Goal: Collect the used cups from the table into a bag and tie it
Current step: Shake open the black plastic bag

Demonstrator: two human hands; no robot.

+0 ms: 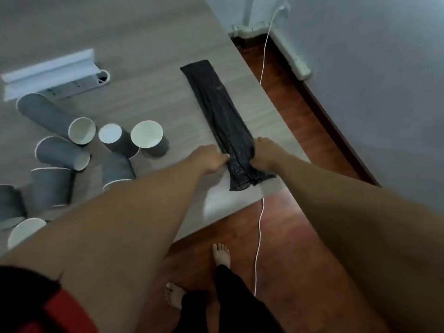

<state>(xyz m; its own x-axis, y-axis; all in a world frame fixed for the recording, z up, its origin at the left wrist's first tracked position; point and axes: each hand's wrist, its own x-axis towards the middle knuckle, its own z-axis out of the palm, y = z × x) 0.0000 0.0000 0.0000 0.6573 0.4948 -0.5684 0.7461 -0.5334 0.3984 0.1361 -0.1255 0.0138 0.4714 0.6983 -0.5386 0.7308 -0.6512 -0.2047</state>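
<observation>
Both forearms reach out over the table [149, 75] corner so that the left hand [211, 159] and right hand [263, 152] meet at the near end of the bag [216, 102], each pinching one side of it, apparently to find and part its mouth. The bag lies flat and folded into a long strip along the table's right edge, well apart from the cups. The cups [146, 135], some upright and some tipped over, cluster to the left, none yet bagged; a white cable [259, 236] hangs past the table to the floor.
</observation>
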